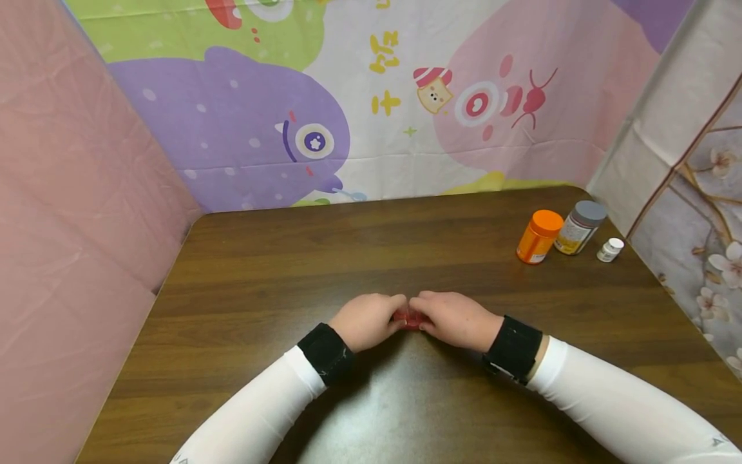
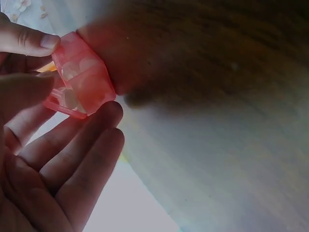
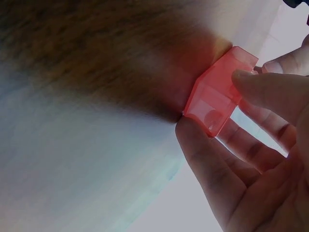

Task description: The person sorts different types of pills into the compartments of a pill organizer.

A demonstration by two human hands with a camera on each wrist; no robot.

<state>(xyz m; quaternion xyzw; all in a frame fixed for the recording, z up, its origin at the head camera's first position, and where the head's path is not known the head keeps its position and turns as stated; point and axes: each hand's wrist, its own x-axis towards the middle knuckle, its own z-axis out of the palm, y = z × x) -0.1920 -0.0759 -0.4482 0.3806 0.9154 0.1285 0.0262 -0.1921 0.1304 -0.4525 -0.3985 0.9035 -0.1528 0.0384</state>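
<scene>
A small translucent red pill box point(image 1: 413, 322) sits on the table between both hands. White tablets show through its divided compartments in the left wrist view, where the pill box point(image 2: 91, 84) lies at the upper left. My left hand point(image 1: 366, 320) holds one end, thumb on the near side and fingers against the other. The right hand point(image 1: 455, 319) grips the opposite end; in the right wrist view its thumb presses the wall of the pill box point(image 3: 212, 96) and a fingertip touches the lower corner. Fingers cover part of the box, so how its lids stand cannot be told.
Toward the table's back right stand an orange bottle point(image 1: 539, 237), a grey-lidded jar point(image 1: 578, 227) and a small white bottle point(image 1: 610, 250). The wooden table point(image 1: 261, 258) meets a printed cloth point(image 1: 243, 129) behind and a pink cloth point(image 1: 87, 225) on the left.
</scene>
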